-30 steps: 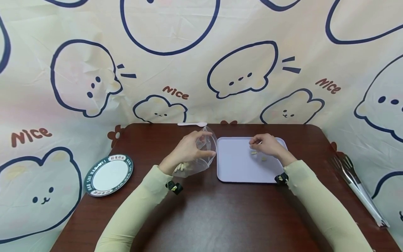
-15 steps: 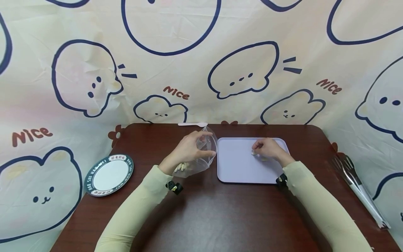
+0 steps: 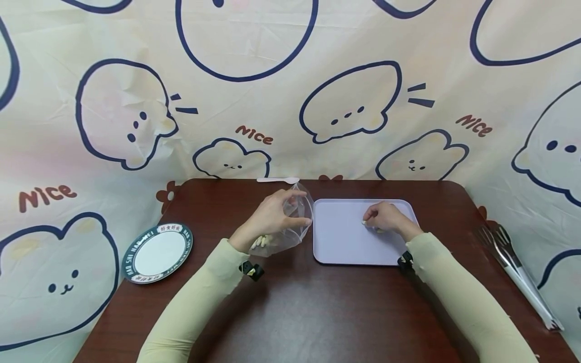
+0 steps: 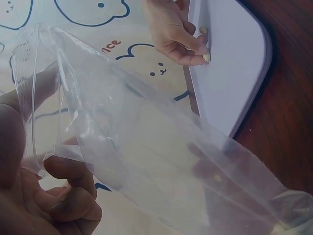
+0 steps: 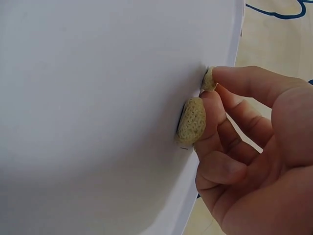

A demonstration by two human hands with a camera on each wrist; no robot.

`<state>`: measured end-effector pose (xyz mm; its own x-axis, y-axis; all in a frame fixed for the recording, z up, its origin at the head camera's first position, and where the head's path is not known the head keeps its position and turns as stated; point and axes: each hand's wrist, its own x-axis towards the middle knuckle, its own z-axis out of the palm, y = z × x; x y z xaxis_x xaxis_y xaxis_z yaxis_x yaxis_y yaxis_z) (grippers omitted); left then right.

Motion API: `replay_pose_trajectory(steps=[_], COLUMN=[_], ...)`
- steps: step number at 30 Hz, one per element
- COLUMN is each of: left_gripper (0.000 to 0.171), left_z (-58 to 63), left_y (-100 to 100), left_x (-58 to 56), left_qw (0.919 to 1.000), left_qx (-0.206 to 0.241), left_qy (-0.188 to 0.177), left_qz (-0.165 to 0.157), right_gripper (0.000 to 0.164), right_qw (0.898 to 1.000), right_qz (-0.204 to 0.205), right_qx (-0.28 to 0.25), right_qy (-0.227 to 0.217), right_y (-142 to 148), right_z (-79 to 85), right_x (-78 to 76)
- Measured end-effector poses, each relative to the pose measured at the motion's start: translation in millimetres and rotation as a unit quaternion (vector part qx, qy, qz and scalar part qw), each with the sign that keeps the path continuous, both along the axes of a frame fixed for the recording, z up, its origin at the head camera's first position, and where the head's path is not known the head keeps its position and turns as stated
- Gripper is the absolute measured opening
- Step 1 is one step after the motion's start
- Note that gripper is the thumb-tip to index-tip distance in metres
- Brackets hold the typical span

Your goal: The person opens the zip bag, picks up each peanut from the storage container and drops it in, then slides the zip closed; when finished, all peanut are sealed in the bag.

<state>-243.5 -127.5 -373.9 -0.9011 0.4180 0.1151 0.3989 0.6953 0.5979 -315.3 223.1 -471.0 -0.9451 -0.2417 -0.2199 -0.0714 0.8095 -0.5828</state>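
Note:
My left hand (image 3: 272, 212) holds a clear plastic bag (image 3: 283, 242) by its mouth, which is spread toward the tray. Several pale peanuts (image 3: 260, 241) lie at the bag's lower end. Over the lilac tray (image 3: 338, 247), my right hand (image 3: 386, 216) pinches a small tan peanut (image 5: 209, 81) between thumb and fingertip. Right beside those fingers, a second peanut (image 5: 191, 122) with a netted surface lies on the tray. The left wrist view shows the bag's zip edge (image 4: 34, 93) across my left fingers.
A white plate (image 3: 159, 252) with a green lettered rim stands at the table's left edge. At the back edge lies a white plastic spoon (image 3: 278, 179). Metal tongs (image 3: 519, 272) rest along the right edge. A printed cloth (image 3: 290, 101) hangs behind the brown table (image 3: 317, 312).
My right hand has come down to the tray and its fingers have closed on one of the peanuts there. The left hand and the bag have stayed in place.

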Motion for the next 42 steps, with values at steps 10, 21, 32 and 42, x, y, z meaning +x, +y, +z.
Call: replay_pose_trajectory(steps=[10,21,32,42], left_gripper=[0.071,0.071,0.071,0.072], left_z=[0.3,0.5,1.9,1.6], left_y=[1,2,4,5], left_x=[1.0,1.1,0.3,0.7], left_qw=[1.0,0.9999,0.9999,0.9997], left_qx=[-0.003,0.001,-0.008,-0.005], left_qy=[0.001,-0.01,-0.009,-0.018], left_qz=[0.0,0.006,0.008,0.017], right_gripper=[0.01,0.013,0.014,0.008], right_qw=[1.0,0.993,0.985,0.979], right_qz=[0.013,0.044,0.082,0.1], right_qx=[-0.023,-0.094,-0.124,-0.148], right_qy=[0.0,0.049,0.091,0.098], right_y=[-1,-25,-62,-89], right_z=[6.7,46.9,85.8,101.4], right_x=[2.2,16.2,38.7,47.3])
